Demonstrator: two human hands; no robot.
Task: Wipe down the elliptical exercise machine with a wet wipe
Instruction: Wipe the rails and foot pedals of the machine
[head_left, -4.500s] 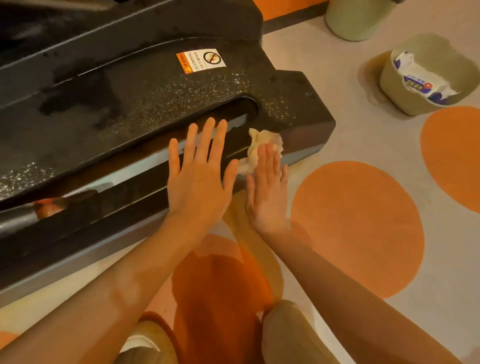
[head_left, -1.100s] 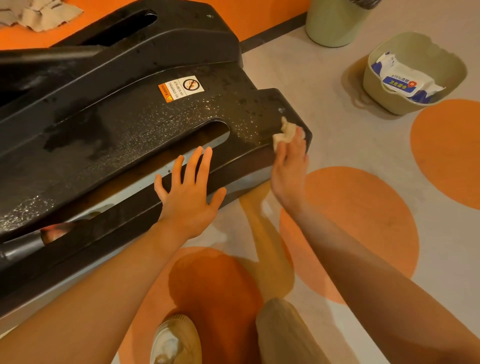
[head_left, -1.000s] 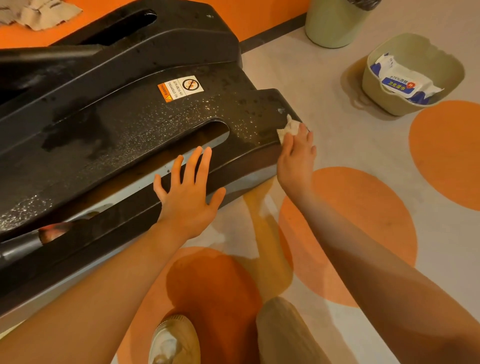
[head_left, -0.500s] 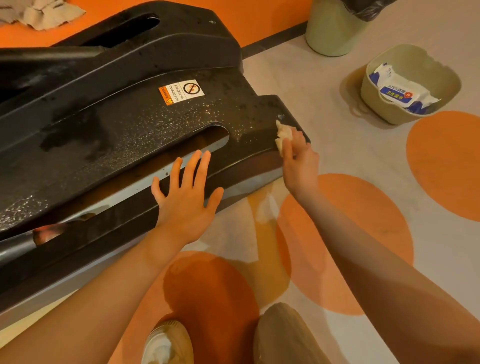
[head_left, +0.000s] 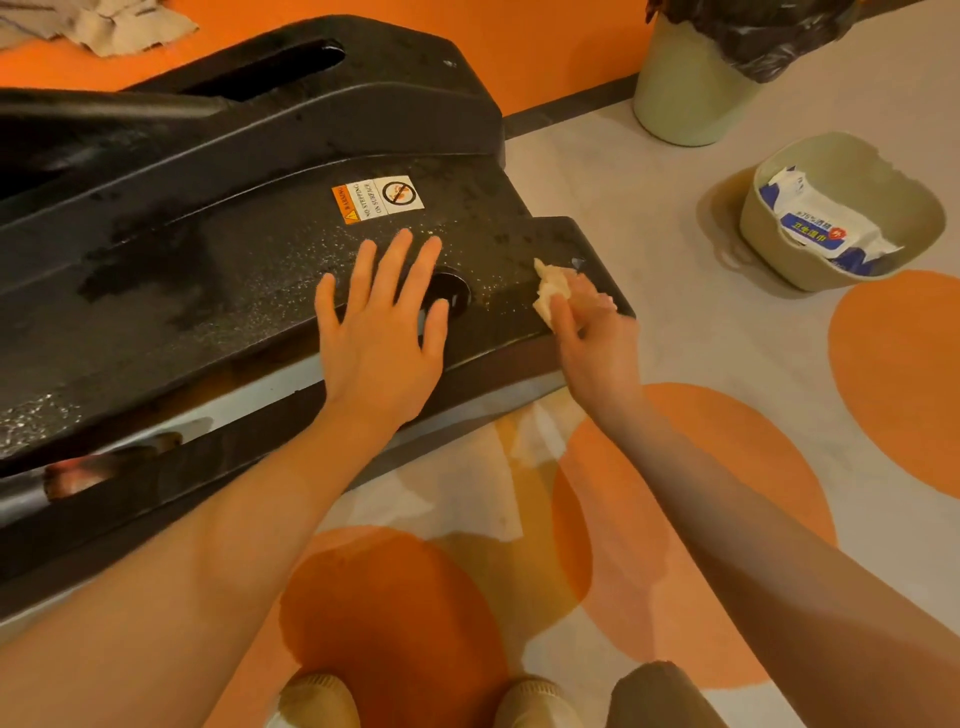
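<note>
**Two bare hands on the black base of an elliptical, one wiping**

Seen from above, looking down along both forearms. At far left, top corner: crumpled grey cloth (head_left: 104, 23) on orange floor. Filling the left and centre: black plastic base of the elliptical machine (head_left: 208, 270), speckled with wet droplets, bearing a warning sticker (head_left: 377, 199) printed with "NO STEPPING ON SURFACE".

Just below the sticker: left hand (head_left: 382, 332), palm down, flat on the base, fingers straight and spread, partly covering a dark slot; forearm reaching in from the lower left.

Further right, at the corner of the base: right hand (head_left: 592, 332), fingers curled and pinching a crumpled wet wipe (head_left: 551, 288), pressed to the corner's top edge; wrist bent, forearm stretching in from the lower right.

Beneath: pale floor (head_left: 675, 208) with large orange circles. At bottom centre, two beige shoes (head_left: 317, 699).

At right: pale green bin (head_left: 685, 98) lined with a black bag, and nearer, a pale green basket (head_left: 769, 249) holding a pack of wipes (head_left: 826, 223).
</note>
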